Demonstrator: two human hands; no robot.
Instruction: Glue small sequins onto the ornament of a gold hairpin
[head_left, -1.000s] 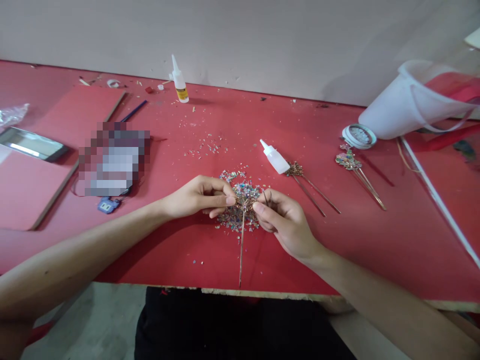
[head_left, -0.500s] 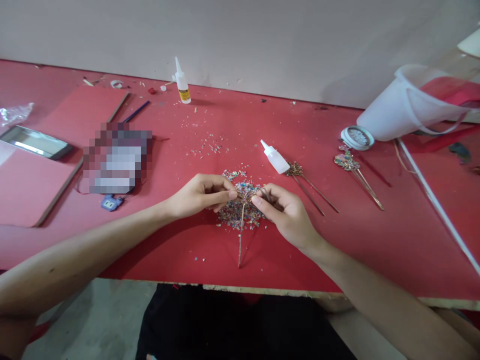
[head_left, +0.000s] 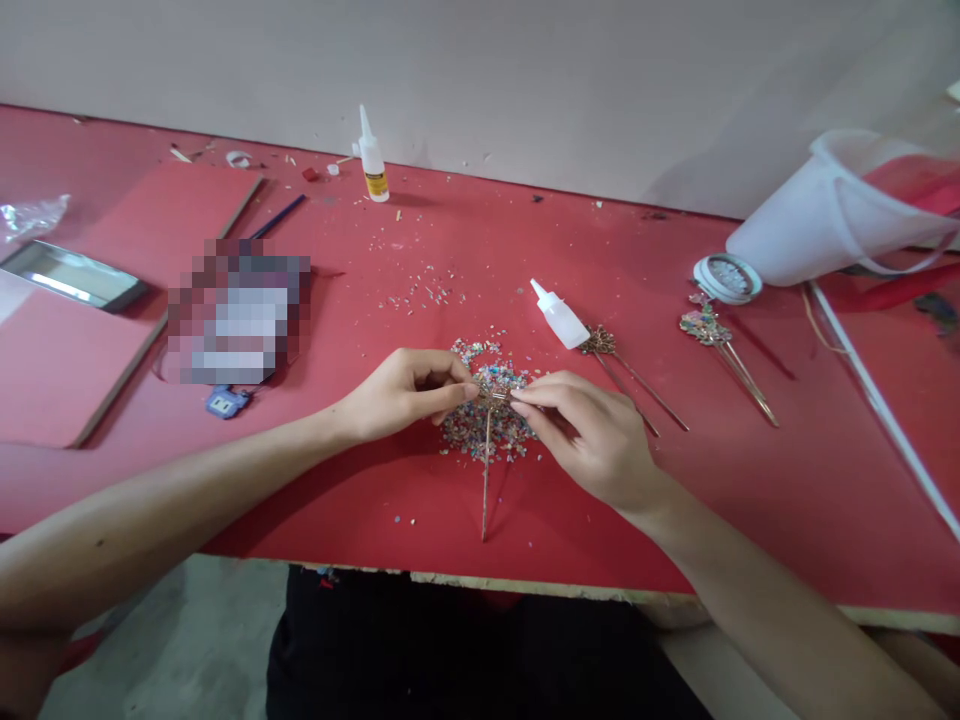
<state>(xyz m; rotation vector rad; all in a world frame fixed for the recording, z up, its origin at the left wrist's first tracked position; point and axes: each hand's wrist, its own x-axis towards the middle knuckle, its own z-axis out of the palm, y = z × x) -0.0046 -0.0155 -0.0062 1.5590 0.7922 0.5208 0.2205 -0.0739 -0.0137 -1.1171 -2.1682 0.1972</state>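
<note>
My left hand (head_left: 405, 392) pinches the ornate head of a golden hairpin (head_left: 487, 470) above a pile of small coloured chips (head_left: 480, 420) on the red table (head_left: 420, 500). The pin's long prong points toward the table's front edge. My right hand (head_left: 592, 435) meets it from the right, thumb and forefinger pinched at the same head; whatever small piece sits between those fingertips is too tiny to make out.
A small white glue bottle (head_left: 559, 316) lies beside another hairpin (head_left: 626, 370). A decorated hairpin (head_left: 720, 350) and a round lid (head_left: 726, 277) lie right, by a tipped white bucket (head_left: 810, 215). A second glue bottle (head_left: 372, 160) stands at the back. Red boards (head_left: 90, 330) lie left.
My right hand has turned over and closed in on the hairpin's head, its fingers now pinching from above. The hairpin's prong has drawn a little farther from the table edge.
</note>
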